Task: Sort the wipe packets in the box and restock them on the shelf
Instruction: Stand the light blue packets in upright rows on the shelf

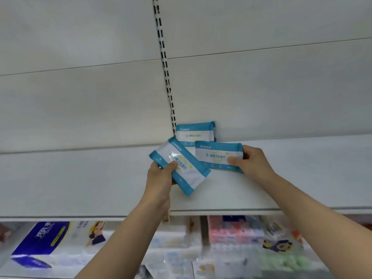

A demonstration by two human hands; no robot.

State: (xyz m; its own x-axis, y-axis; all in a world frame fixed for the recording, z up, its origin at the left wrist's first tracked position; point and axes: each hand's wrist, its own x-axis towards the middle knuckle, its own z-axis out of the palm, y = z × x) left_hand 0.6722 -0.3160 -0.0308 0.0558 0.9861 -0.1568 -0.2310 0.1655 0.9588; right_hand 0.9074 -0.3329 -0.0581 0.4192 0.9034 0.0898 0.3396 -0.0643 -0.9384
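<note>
A: What do the wipe packets look like?

B: Flat soft packs, white in the middle with blue bands along the long edges and small yellow marks by the printed label. I count three. The back packet (194,132) stands upright on the shelf (302,174), against the rear panel, just right of the slotted upright (165,63). The tilted packet (180,168) is in the air, slanted with one corner down. The level packet (219,157) sits in front of the back one, nearly horizontal; I cannot tell whether its lower edge touches the shelf.

A: How much room is there?

B: Plenty. The shelf runs bare to the right and left of the packets, and its front edge lies well below the hands. The rear panel rises plain above it.

A: And the hands?

B: The left hand (161,175) grips the tilted packet at its lower left end, thumb on the front, fingers curled behind. The right hand (252,161) pinches the level packet by its right end, thumb across the front. The two held packets overlap near the middle.

A: Below the shelf?

B: Blurred stock, including a blue and white tissue pack (42,244).
</note>
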